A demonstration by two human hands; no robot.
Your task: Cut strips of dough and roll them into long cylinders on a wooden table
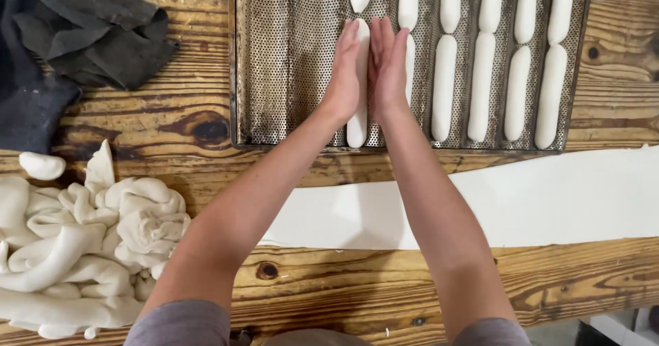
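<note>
Perforated metal tray (288, 64), dull grey and worn. Smooth, matt white dough rolls (445, 78). Knotty varnished wood surface (171, 112), grain rough and scuffed. Soft dark cloth (89, 37), crumpled. Pale, matt dough scraps (75, 250). Flat, smooth dough sheet (549, 195).

both hands (367, 68) pressing a dough roll (357, 123), perforated tray (288, 58), wooden table (158, 106)
</note>
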